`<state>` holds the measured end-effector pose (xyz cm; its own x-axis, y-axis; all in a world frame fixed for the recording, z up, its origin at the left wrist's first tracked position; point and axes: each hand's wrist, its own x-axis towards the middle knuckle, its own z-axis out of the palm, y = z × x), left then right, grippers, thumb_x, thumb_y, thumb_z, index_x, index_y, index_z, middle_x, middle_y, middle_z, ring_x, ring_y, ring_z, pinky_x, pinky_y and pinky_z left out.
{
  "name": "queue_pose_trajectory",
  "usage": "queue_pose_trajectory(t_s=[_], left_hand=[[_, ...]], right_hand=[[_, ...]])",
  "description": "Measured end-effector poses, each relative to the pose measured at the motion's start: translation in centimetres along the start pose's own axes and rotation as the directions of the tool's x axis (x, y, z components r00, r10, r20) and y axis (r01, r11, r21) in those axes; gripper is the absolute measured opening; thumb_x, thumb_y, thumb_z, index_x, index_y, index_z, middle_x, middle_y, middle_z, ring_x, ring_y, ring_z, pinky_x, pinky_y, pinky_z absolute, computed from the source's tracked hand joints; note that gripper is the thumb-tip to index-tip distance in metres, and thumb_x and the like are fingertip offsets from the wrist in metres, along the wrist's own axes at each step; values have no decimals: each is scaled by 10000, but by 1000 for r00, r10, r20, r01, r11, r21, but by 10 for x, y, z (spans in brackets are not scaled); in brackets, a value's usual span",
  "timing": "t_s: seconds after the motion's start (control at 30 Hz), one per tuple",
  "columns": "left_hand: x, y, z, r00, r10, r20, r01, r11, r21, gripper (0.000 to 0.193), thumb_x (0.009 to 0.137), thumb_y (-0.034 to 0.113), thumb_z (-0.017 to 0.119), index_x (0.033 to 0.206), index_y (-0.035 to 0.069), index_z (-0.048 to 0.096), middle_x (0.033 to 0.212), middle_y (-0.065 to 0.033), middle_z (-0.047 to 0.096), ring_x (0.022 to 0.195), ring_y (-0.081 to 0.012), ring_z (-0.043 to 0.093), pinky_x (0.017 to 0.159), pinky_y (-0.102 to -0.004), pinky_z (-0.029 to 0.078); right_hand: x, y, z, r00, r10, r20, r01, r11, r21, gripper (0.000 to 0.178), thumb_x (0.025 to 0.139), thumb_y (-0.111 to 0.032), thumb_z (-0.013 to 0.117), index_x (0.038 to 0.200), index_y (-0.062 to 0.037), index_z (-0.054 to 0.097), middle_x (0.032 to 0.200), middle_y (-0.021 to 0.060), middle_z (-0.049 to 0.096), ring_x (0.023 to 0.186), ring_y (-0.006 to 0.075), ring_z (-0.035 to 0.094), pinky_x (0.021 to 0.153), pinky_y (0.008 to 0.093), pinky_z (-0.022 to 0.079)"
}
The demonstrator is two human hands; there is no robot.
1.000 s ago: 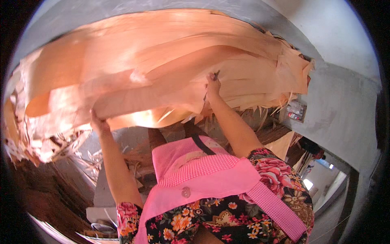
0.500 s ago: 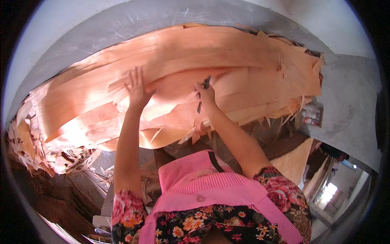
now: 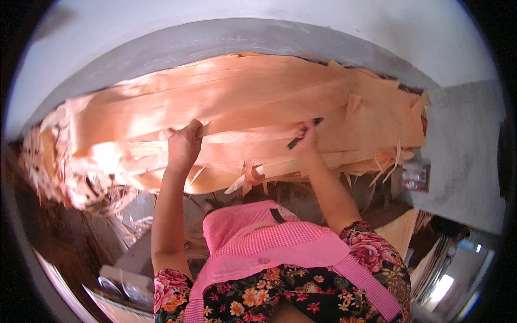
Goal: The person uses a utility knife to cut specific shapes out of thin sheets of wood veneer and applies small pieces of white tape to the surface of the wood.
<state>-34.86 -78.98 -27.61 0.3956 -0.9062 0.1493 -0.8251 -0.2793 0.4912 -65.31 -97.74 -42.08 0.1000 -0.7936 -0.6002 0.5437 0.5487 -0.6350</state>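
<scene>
A broad pile of thin orange-brown wood veneer sheets [image 3: 258,81] stretches before me, with split, ragged edges. My left hand [image 3: 184,144] is curled closed at the edge of a long veneer strip [image 3: 242,123], left of the middle, and appears to grip it. To the right, my right hand [image 3: 307,135] is wrapped round a slim dark tool [image 3: 293,143], whose two ends stick out of the fist. It looks like a knife, but blur hides its exact kind. This hand is over the lower part of the same strip.
A grey and white wall [image 3: 226,37] stands behind the pile. Torn veneer scraps [image 3: 59,167] heap up at the left end. Small bottles [image 3: 414,176] sit in a wall recess at the right. My pink checked apron [image 3: 269,237] shows at the bottom.
My left hand, spread flat on the veneer before, has closed at the strip's edge. My right hand has moved rightward with the dark tool. The view has shifted, so the pile appears lower.
</scene>
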Motion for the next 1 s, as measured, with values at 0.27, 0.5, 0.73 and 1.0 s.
queue_pose_trajectory(t_s=[0.27,0.5,0.73,1.0], left_hand=[[-251,90,-165,968,107,-228,-11,923,385,377,663,180,521,1026,79,544,849,-77,542,758,-231,532,681,-359,415],[-409,199,-186,764,81,-641,339,793,505,134,674,218,531,643,88,534,595,5,504,576,-172,518,565,-326,387],[-606,353,-205,579,-190,-793,723,569,391,148,665,208,529,708,67,542,610,-22,501,584,-180,519,580,-316,417],[-811,491,-137,22,-758,-651,999,-2,35,172,730,63,490,864,49,596,765,-133,606,729,-295,593,655,-377,464]], right_hand=[[-79,-110,-8,912,167,376,-93,974,-207,249,804,-330,565,679,-136,469,559,-17,421,414,87,354,383,213,322],[-119,-82,37,842,352,408,81,666,-741,248,807,-328,560,672,-138,474,536,-21,403,441,87,362,421,234,338],[-218,-35,121,586,604,540,254,496,-831,248,810,-326,556,665,-140,478,513,-24,385,467,87,370,459,254,355],[-470,122,72,154,921,357,-69,370,-926,204,888,-219,458,706,-126,456,529,-17,335,426,72,310,377,195,302]])
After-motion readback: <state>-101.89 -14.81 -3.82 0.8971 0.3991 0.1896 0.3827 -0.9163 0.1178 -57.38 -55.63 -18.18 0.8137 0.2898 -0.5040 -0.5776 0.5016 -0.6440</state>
